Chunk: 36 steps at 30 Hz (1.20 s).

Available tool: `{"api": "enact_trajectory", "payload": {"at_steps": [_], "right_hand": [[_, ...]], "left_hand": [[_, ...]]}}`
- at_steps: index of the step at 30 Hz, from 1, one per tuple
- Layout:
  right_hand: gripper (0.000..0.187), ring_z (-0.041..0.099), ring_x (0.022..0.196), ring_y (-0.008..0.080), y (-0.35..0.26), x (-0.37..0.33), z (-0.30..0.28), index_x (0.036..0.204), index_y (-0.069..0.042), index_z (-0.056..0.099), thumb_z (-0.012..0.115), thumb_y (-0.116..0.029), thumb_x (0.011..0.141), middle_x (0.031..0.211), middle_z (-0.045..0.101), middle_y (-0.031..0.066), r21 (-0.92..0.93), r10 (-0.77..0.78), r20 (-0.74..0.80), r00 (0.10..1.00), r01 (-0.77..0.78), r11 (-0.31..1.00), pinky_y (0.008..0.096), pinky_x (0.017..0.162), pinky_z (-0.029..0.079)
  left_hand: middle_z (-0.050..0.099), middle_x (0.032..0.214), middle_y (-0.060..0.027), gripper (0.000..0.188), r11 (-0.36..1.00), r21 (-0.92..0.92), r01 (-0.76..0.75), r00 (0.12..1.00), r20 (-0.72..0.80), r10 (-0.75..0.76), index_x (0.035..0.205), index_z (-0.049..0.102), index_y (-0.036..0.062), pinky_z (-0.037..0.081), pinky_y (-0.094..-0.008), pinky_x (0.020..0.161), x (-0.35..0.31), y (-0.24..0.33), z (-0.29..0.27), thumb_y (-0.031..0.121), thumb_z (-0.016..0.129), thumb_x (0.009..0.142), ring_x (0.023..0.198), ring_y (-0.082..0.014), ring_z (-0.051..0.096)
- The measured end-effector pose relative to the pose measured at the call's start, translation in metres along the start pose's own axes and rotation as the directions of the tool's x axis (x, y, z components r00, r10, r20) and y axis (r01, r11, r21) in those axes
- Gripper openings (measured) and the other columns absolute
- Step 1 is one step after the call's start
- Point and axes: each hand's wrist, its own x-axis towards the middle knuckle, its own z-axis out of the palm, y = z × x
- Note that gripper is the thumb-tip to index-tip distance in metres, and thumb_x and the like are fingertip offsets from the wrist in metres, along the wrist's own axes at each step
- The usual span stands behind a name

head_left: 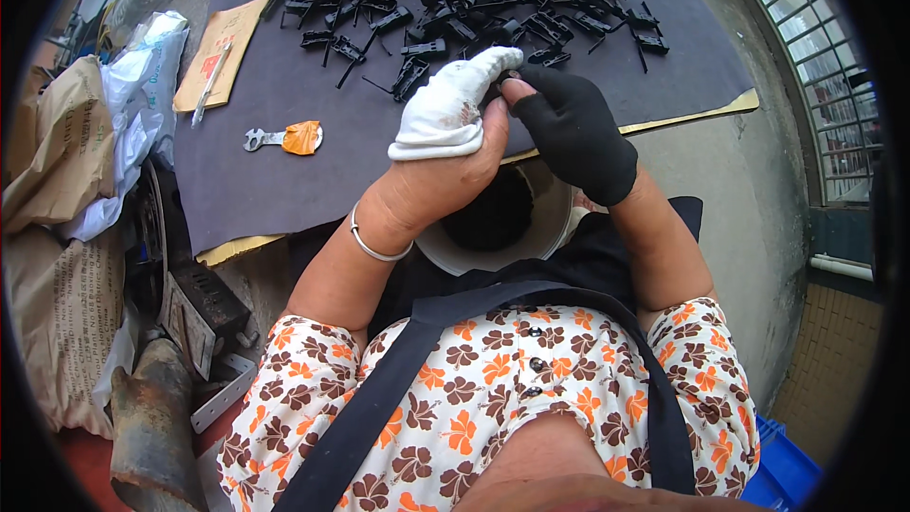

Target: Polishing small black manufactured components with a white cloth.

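Note:
My left hand, in a stained white glove with a bare thumb, is closed over the near edge of the pile. Against its fingertips presses my right hand, in a black fingerless glove, its thumb and fingers pinched together. Between the two hands shows a bit of a small black part; the gloves hide most of it and its shape cannot be made out. Just beyond the hands lies a heap of black plastic parts with thin projecting arms. Below my wrists stands a pale bucket with dark contents.
A dark mat covers the table. On its left lie a wrench wrapped in orange tape and a piece of cardboard with a pen. Paper sacks and a rusty metal tube stand at left; a barred window is at right.

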Motion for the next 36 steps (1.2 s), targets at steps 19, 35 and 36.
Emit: {"api": "enact_trajectory", "payload": {"at_steps": [19, 35, 36], "right_hand": [[0.012, 0.056, 0.069, 0.0096, 0.012, 0.004, -0.022, 0.089, 0.000, 0.063, 0.066, -0.003, 0.077, 0.076, 0.062, 0.0049, -0.076, -0.150, 0.062, 0.987, 0.155, 0.985, 0.0249, 0.064, 0.046], [0.013, 0.044, 0.068, 0.0061, -0.001, 0.002, -0.015, 0.093, -0.004, 0.055, 0.062, -0.007, 0.082, 0.075, 0.049, -0.0033, 0.027, -0.134, -0.070, 0.989, 0.136, 0.990, 0.0222, 0.061, 0.040], [0.012, 0.043, 0.066, 0.0064, -0.003, 0.002, -0.020, 0.090, -0.002, 0.056, 0.059, -0.013, 0.086, 0.073, 0.050, -0.0029, 0.014, -0.115, -0.034, 0.993, 0.115, 0.993, 0.0229, 0.060, 0.040]], "left_hand": [[0.057, 0.086, -0.0022, 0.042, 0.658, -0.611, 0.440, 0.880, 0.149, -0.451, 0.129, 0.039, 0.0004, 0.036, -0.0168, 0.051, 0.007, 0.001, -0.015, 0.009, 0.050, 0.090, 0.061, -0.0033, 0.043], [0.052, 0.088, -0.0031, 0.031, 0.353, -0.709, 0.611, 0.789, 0.507, -0.348, 0.117, 0.044, 0.0012, 0.034, -0.0178, 0.050, -0.001, 0.005, -0.014, 0.006, 0.045, 0.087, 0.058, -0.0044, 0.043], [0.051, 0.084, -0.0017, 0.028, 0.388, -0.703, 0.596, 0.796, 0.458, -0.395, 0.115, 0.045, 0.0018, 0.034, -0.0172, 0.050, 0.000, 0.005, -0.014, 0.006, 0.045, 0.087, 0.059, -0.0037, 0.042]]}}
